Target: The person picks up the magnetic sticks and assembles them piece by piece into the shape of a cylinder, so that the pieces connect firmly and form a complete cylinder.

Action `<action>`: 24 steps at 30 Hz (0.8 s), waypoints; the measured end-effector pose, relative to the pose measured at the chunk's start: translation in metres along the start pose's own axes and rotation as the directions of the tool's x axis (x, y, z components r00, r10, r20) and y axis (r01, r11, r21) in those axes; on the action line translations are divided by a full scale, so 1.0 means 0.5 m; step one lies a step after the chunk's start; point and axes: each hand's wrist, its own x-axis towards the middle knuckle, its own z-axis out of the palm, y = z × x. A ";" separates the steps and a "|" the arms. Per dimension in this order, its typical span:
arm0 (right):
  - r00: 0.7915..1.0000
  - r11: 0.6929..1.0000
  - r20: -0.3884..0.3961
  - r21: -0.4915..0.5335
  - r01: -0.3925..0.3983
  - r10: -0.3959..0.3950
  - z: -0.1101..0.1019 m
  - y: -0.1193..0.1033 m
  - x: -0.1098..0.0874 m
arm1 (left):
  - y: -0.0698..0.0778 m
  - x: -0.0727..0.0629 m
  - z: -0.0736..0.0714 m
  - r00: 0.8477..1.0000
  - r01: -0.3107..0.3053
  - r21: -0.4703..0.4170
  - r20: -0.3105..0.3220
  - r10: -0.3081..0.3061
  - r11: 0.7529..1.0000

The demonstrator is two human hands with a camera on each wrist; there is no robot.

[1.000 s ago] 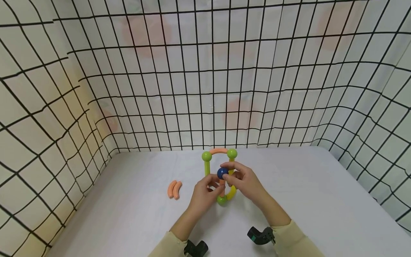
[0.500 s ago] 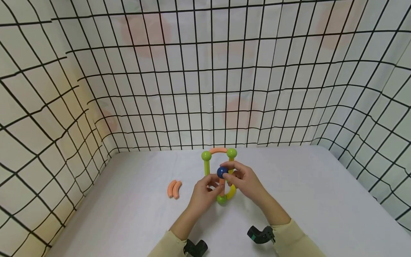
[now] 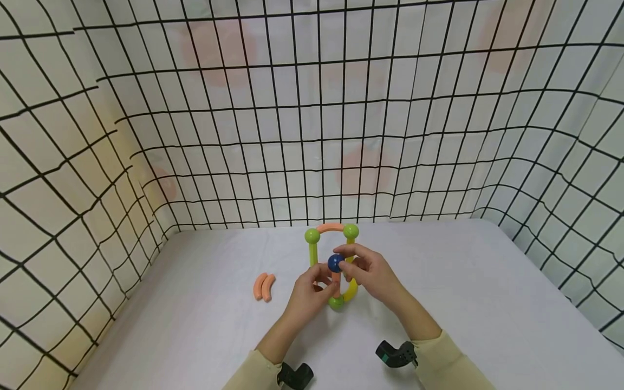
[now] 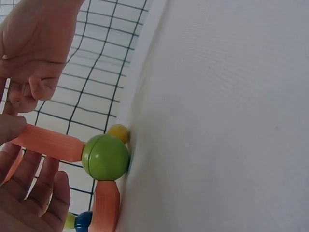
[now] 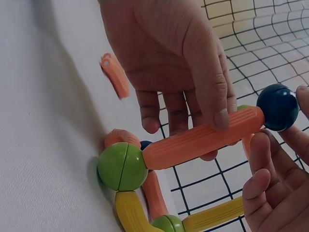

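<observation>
In the head view a frame of ball-and-rod building pieces stands on the table, with light green balls at its top corners and an orange curved rod between them. My left hand pinches an upright orange rod between thumb and fingers. At that rod's lower end sits a green ball, from which a yellow curved rod also runs. A dark blue ball tops the orange rod, and my right hand holds it between thumb and fingers. The hands hide part of the frame's middle.
Two loose orange curved rods lie side by side on the white table, left of the frame. Black netting over white cloth rises behind the table and along both sides.
</observation>
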 end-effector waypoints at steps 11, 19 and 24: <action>0.999 0.999 -0.015 0.001 -0.037 0.037 -0.003 0.010 0.001 | -0.001 0.001 0.000 1.000 0.012 -0.006 0.002 -0.012 1.000; 0.999 0.999 -0.038 0.002 -0.037 0.037 -0.009 0.019 0.006 | 0.000 0.001 -0.001 1.000 0.000 -0.004 0.006 0.000 1.000; 0.996 1.000 -0.083 0.005 -0.024 0.024 -0.015 0.028 0.008 | -0.001 0.001 -0.005 1.000 -0.004 0.003 0.017 0.004 1.000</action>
